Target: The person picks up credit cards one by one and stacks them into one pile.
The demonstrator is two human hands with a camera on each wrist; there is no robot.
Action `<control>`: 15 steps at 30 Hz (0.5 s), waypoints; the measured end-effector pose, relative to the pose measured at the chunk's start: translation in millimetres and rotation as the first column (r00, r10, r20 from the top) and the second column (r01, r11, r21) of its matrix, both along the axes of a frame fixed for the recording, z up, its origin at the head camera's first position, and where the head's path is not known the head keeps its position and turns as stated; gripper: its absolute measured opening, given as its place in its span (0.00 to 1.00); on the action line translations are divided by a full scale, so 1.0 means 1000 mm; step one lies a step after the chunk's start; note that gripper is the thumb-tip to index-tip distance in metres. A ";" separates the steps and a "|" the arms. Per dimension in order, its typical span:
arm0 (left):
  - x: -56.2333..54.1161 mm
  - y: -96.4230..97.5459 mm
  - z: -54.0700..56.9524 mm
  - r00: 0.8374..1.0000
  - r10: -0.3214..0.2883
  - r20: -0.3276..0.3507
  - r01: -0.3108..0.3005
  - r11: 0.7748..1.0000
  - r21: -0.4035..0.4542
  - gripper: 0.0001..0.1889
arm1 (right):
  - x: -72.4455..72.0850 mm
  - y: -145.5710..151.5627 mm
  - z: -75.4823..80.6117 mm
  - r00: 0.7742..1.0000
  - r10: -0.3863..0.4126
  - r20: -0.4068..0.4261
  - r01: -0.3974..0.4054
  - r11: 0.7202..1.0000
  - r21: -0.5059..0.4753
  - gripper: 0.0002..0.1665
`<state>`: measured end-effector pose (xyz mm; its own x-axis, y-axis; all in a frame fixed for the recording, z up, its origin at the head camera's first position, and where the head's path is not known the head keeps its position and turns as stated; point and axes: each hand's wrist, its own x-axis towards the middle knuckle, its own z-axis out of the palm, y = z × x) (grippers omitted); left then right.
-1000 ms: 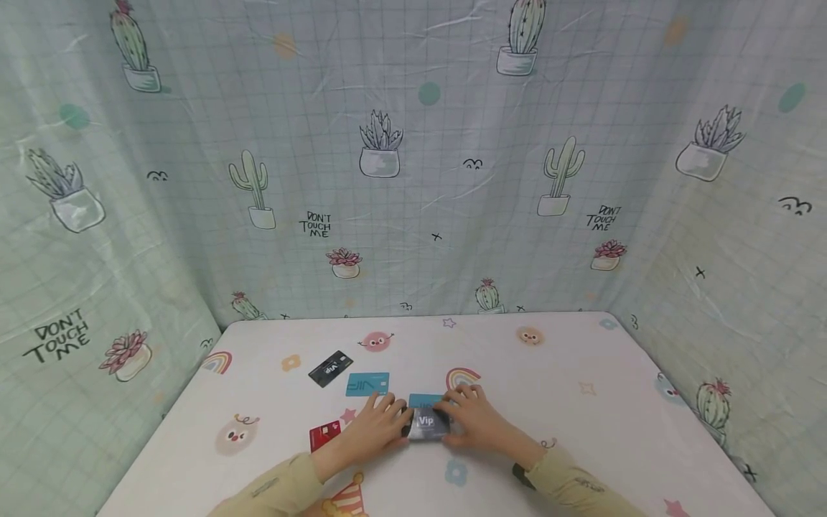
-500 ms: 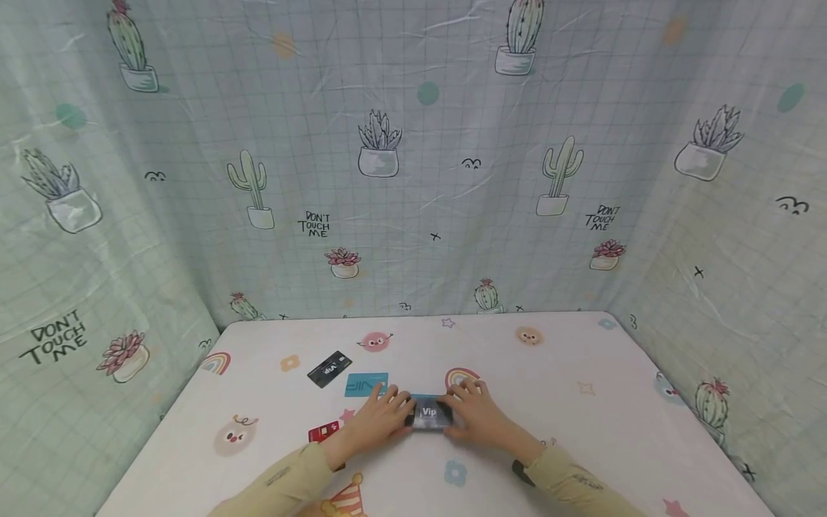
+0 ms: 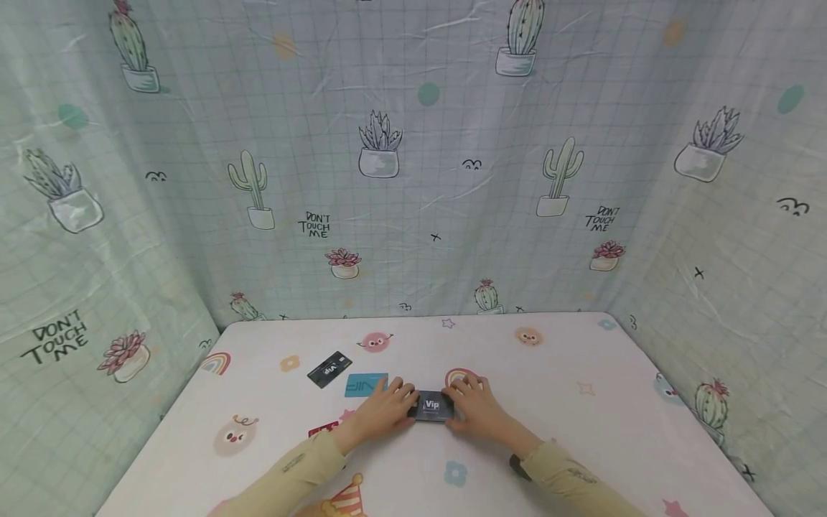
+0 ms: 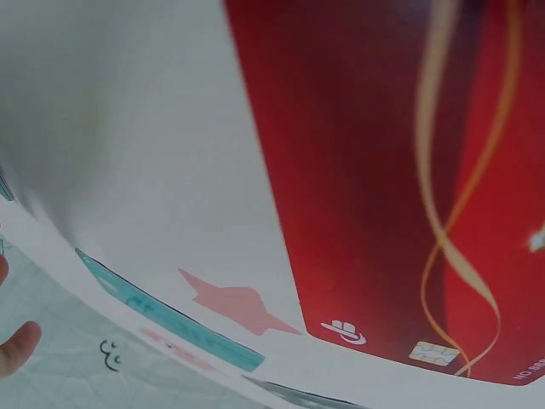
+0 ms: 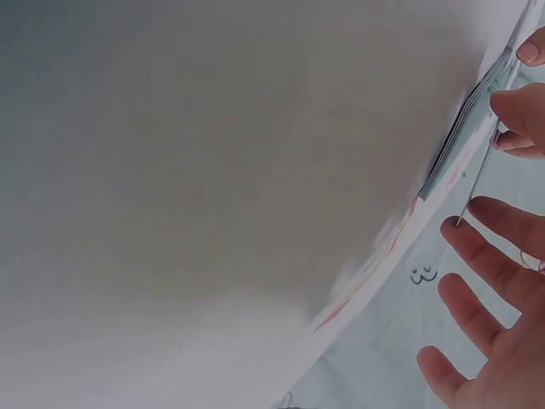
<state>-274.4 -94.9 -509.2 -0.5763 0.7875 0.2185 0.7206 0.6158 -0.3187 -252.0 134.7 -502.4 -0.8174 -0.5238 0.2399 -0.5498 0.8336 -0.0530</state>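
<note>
A dark grey card marked "Vip" (image 3: 431, 406) is held by its two short ends between both hands. My left hand (image 3: 385, 409) pinches its left end, my right hand (image 3: 474, 408) its right end. Edge-on in the right wrist view, this card (image 5: 482, 175) sits slightly apart from a stack of cards (image 5: 464, 128) on the table. From the head, the held card hides that stack. Only a couple of fingertips of the left hand (image 4: 19, 349) show in the left wrist view.
Left of the hands lie a teal card (image 3: 363, 385), a black card (image 3: 329, 370) and a red card (image 4: 383, 213), partly covered by the left forearm in the head view. A dark object (image 3: 519, 468) peeks from under the right sleeve. Printed curtains enclose the white patterned table (image 3: 555, 373).
Both hands have moved the grey card slightly away from the body and to the right. It now covers the teal card that showed behind it. The left forearm hides more of the red card.
</note>
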 end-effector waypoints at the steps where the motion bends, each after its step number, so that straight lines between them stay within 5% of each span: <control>1: -0.001 0.000 -0.001 1.000 0.000 0.002 0.000 1.000 -0.003 0.24 | -0.001 0.000 0.000 1.000 -0.002 0.004 0.002 1.000 0.000 0.31; 15: -0.002 0.000 0.002 1.000 -0.016 -0.008 0.016 1.000 -0.007 0.22 | -0.004 -0.001 0.002 0.998 -0.005 0.058 0.004 1.000 0.011 0.29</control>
